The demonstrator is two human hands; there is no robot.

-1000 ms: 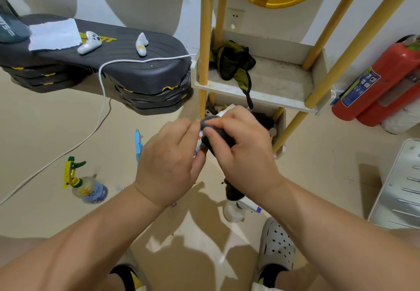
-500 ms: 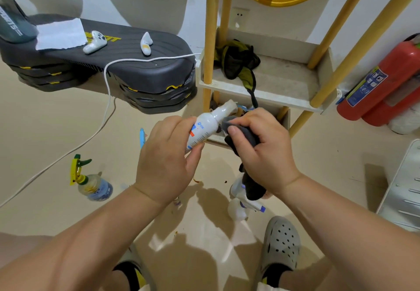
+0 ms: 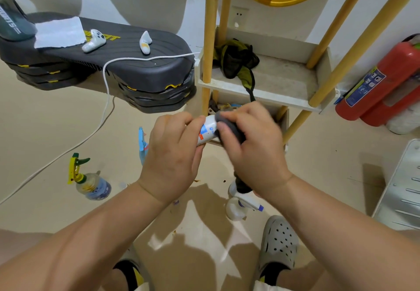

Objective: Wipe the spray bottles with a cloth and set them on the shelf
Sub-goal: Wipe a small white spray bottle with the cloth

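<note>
Beige floor point(image 3: 56, 131) stretches below a wooden shelf point(image 3: 284, 77). In front of the shelf, the left hand point(image 3: 172, 154) is curled round a small white bottle point(image 3: 207, 129), and the right hand point(image 3: 252, 145) grips a dark cloth point(image 3: 229, 129) wrapped over its top. A yellow-trigger bottle point(image 3: 93, 184) sits on the floor to the left.

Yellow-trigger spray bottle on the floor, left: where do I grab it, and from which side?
Take the yellow-trigger bottle by its neck, just under the trigger head, coming from above. It seems to stand upright with nothing over it; the neck is its narrowest part, and the round body below looks wider.
</note>
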